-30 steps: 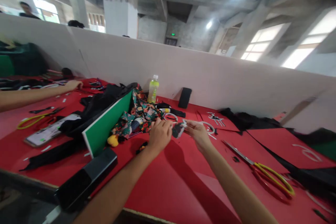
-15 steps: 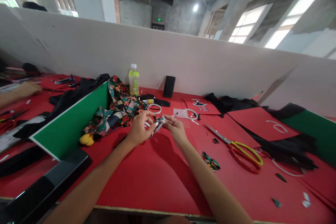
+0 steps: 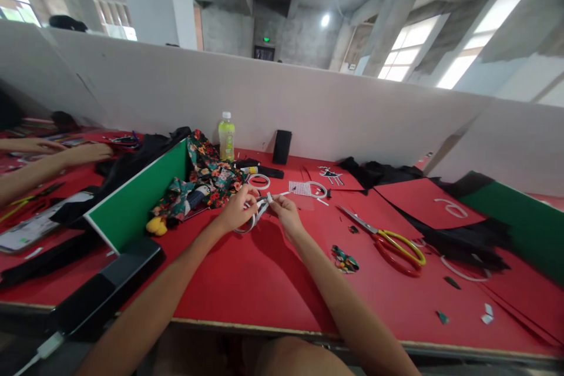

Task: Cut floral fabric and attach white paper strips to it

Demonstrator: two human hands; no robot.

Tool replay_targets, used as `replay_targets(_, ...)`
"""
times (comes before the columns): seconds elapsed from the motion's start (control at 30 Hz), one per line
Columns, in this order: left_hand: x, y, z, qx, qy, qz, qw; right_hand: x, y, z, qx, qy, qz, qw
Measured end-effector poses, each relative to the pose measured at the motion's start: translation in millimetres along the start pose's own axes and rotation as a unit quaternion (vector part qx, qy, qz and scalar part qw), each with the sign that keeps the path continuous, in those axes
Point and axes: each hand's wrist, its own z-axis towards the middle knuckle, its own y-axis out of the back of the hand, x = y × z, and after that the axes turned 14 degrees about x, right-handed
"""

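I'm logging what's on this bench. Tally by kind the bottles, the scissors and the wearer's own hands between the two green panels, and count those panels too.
Bottle: 1
Scissors: 1 pair
Wearer's hands: 2 (left hand, right hand)
Green panels: 2 (left panel, right panel)
Total: 6

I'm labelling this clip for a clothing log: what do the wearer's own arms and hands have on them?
The ungloved left hand and ungloved right hand extend from bare forearms, with no sleeves in view. No watch, bracelet or cable shows on either wrist. Rings or nail polish are too small to judge.
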Motion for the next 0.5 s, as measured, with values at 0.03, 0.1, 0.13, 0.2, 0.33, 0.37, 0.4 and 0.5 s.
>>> replay_targets(0.03,-1.0,0.9,-0.5,0.004,0.000,-0.003,1.000,-0.6,-1.9,-0.4,0.006,0.002,-0.001,1.000)
replay_targets(0.1,-1.8,2.9,-1.1,0.009,0.000,0.004,1.000,-2.0,-5.7,-1.2,0.016,0.005,-0.002,1.000)
replay_targets(0.13,-1.5,3.8,-1.2,0.012,-0.001,0.010,1.000,-2.6,-7.5,-1.7,0.020,0.005,-0.002,1.000)
replay_targets(0.2,0.4,5.3,-1.1,0.021,-0.002,0.020,1.000,-3.6,-10.2,-2.6,0.028,0.005,-0.001,1.000)
replay_targets(0.33,4.8,6.0,-0.6,0.030,-0.003,0.030,0.999,-3.6,-11.9,-4.3,0.040,0.004,0.005,0.999)
replay_targets(0.37,5.5,5.8,-0.6,0.031,-0.005,0.031,0.999,-3.4,-11.7,-4.6,0.041,0.004,0.006,0.999)
replay_targets(0.4,5.9,5.5,-0.5,0.032,-0.007,0.032,0.999,-3.3,-11.4,-4.8,0.043,0.004,0.006,0.999)
replay_targets(0.5,6.1,4.3,-0.4,0.034,-0.008,0.034,0.999,-2.9,-10.5,-5.5,0.044,0.005,0.008,0.999)
